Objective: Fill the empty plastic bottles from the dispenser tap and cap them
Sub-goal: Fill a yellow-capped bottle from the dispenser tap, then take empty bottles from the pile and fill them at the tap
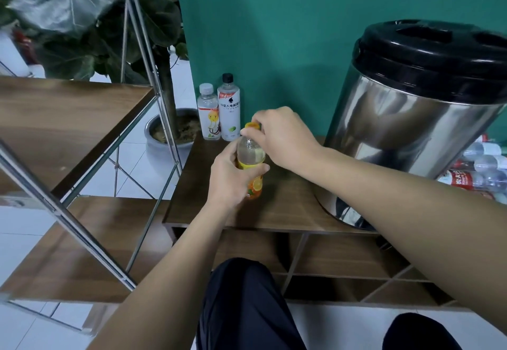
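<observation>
- Two hands on one bottle (251, 155), held upright over the middle of the wooden table top (285, 207); contact between bottle base and surface not discernible.
- Left hand (231, 177) wrapped around the bottle at its yellow-orange label, thumb across the front, fingers curled behind; forearm coming up from the lower left.
- Right hand (282, 135) reaching in from the right, wrist bent down, fingertips pinching the orange cap (251, 125) at the bottle neck; forearm crossing in front of the dispenser.
- Cap sitting on the neck; how tight it is cannot be told.
- Upper bottle body clear, liquid level hard to read.
- Steel dispenser (411, 119) with black lid (430, 56) on the right side of the surface; tap not visible.
- Two capped bottles at the back left corner against the green wall (274, 34): shorter one with white cap (209, 112), taller one with black cap (229, 108), standing just beside each other.
- Pile of plastic bottles (482, 168) lying past the right edge, behind the dispenser.
- Potted plant (175, 127) on the floor off the left edge; metal-frame shelf (68, 119) further left.
- Dark-trousered knees (244, 303) at the bottom.
</observation>
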